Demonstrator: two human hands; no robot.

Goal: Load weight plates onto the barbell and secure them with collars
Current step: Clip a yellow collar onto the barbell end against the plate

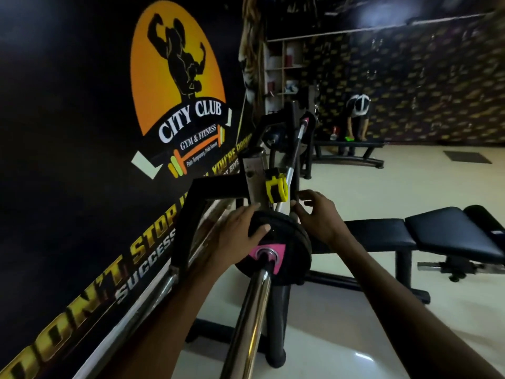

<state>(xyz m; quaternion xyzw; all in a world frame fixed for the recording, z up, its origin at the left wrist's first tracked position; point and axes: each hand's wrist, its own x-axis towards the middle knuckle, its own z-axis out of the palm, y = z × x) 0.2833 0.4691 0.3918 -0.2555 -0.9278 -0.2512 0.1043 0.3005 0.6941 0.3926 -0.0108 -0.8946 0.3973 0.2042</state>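
Note:
A black weight plate [289,250] with a pink hub label sits on the chrome sleeve of the barbell [254,310], which runs away from me across a rack. My left hand [237,233] grips the plate's upper left rim, thumb on its face. My right hand [317,212] holds the upper right rim with fingers spread toward the back. A yellow and black collar [276,187] rests just beyond the plate, near the rack upright; whether it is clamped on the bar I cannot tell.
The black rack frame [196,203] stands to the left against a dark wall with a gym logo. A black padded bench [426,233] lies to the right. Farther back, a person [358,116] bends over another bench [352,144].

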